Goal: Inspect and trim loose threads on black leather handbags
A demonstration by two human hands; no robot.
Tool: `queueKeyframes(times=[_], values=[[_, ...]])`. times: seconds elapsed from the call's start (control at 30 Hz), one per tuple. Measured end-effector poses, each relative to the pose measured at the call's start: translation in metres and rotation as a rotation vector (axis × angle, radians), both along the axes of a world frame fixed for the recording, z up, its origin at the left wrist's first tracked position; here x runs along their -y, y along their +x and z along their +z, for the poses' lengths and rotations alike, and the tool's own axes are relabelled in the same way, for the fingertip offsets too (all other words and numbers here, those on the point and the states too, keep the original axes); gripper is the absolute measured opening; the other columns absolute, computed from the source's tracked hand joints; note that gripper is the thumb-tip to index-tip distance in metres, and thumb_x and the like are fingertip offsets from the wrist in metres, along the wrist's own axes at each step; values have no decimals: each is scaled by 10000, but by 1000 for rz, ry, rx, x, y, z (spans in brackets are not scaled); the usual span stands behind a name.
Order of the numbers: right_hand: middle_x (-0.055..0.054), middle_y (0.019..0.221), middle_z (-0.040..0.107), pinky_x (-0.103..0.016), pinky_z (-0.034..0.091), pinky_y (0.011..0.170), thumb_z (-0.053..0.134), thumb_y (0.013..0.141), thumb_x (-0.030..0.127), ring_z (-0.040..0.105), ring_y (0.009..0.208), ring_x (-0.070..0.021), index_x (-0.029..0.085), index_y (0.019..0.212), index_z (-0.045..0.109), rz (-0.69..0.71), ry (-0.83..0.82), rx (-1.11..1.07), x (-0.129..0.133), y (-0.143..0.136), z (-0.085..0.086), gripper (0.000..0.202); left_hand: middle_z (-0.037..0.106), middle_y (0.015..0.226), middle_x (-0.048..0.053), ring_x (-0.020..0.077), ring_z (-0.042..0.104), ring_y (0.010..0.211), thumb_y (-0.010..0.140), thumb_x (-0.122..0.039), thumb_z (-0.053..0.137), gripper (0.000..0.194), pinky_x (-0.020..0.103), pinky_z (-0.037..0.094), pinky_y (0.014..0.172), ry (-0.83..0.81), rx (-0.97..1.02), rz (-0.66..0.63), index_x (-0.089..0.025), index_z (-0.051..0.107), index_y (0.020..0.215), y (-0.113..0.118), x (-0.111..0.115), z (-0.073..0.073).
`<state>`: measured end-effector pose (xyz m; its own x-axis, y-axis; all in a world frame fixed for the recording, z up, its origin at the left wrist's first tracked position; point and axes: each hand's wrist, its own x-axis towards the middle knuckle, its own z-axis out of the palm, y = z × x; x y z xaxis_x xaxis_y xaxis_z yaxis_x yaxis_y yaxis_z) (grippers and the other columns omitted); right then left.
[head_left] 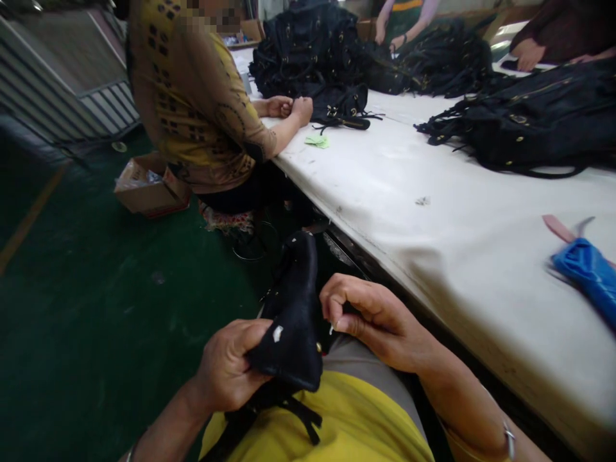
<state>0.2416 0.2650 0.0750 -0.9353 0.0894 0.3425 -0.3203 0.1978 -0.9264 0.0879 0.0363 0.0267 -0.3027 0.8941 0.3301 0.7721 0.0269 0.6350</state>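
A black bag with small brass-coloured studs lies across my lap, tilted upward. My left hand grips its near left edge, thumb on top and fingers folded underneath. A white scrap shows on the black fabric close to that thumb, and a dark strap hangs below. Just right of the bag, and apart from it, is my right hand. Its thumb and index finger are pinched together on a small white bit, too small to name.
A white-covered table runs along my right. It bears black bags, a green scrap and a blue-wrapped tool. A co-worker sits ahead at its edge; others work across it. A cardboard box stands on the green floor.
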Motion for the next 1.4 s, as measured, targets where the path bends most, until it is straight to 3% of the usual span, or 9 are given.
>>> queueKeyframes(times=[0.13,0.27,0.53,0.73,0.93,1.17,1.4], values=[[-5,815,526,-281,379,679,532,996,225,498,763,-143,188,820,529,-16,19,73,9,3,15,179,725,946,-45,120,699,858,888,-340,618,112,227,451,754,-16,43,-102,-240,647,930,10,-16,9],[4,877,536,-304,364,774,501,940,77,502,863,-153,200,837,514,-44,151,123,21,3,24,161,632,728,-20,127,651,717,912,-339,563,186,251,410,662,-11,83,-162,-196,578,794,14,-23,14],[24,835,532,-324,311,765,482,901,4,482,841,-149,198,819,506,-98,310,197,29,0,23,212,551,657,-8,135,561,628,891,-285,528,177,275,350,608,-16,154,-246,-193,493,744,16,-28,9],[38,838,560,-312,309,748,553,801,-78,490,824,-142,197,830,518,-80,407,272,29,-2,24,278,546,655,-16,134,550,627,861,-263,517,175,288,346,602,21,92,-242,-198,452,712,19,-28,10],[47,752,546,-307,309,730,554,797,-70,496,762,-132,190,762,523,-50,438,292,26,-4,25,265,466,634,-37,121,473,594,847,-219,514,188,281,320,583,40,111,-248,-202,389,708,21,-29,11],[23,730,488,-343,298,753,417,838,-16,463,740,-151,185,750,422,-21,449,192,29,-3,20,220,509,638,-26,123,514,613,832,-220,517,168,277,329,605,28,96,-242,-194,420,698,22,-26,8],[5,789,500,-345,314,767,349,945,49,466,789,-171,205,809,408,33,351,182,21,6,18,215,559,659,-9,138,552,630,860,-252,523,164,294,331,607,5,99,-267,-190,465,719,23,-27,6]])
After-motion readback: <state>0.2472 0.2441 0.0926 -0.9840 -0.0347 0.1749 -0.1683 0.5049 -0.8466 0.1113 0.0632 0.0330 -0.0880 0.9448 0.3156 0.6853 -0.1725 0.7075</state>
